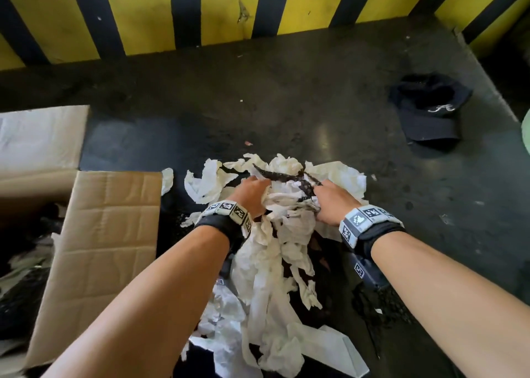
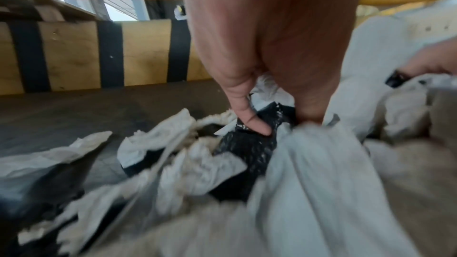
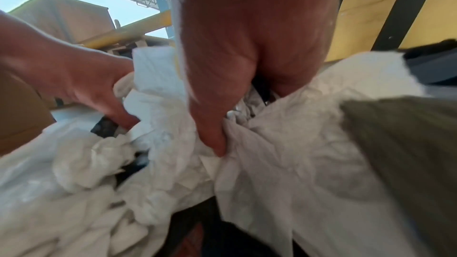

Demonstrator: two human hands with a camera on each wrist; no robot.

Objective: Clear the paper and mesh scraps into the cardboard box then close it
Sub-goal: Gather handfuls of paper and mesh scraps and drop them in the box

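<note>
The cardboard box [image 1: 25, 234] stands open to the left of the scrap pile [image 1: 275, 251], its near flap [image 1: 106, 251] folded out flat toward the heap, and some dark and pale scraps already lie inside it. The pile of crumpled white paper [image 1: 286, 234] and black mesh [image 1: 275, 175] lies on the dark floor [image 1: 286, 96], just right of that flap and under my arms. My left hand [image 1: 252, 192] is dug into the top of the pile, fingers [image 2: 249, 122] curled down and the thumb pinching a wad of black mesh and white paper together. My right hand [image 1: 332, 202] is on the far side of the same clump, fingers [image 3: 212, 140] bent hard into the paper so that it bunches around them. Both hands have a real hold, neither is slack. To do this well, I think I should squeeze the two hands toward each other, so the loose strips trailing toward me get gathered rather than dragged, then lift the bundle as one and swing it left over the flap into the box. The risk, as I judge it, is thin torn pieces shedding on the way, and the mesh snagging paper left behind. Well to the right of the pile lies a dark cap [image 1: 430, 110], which is not part of the scraps.
</note>
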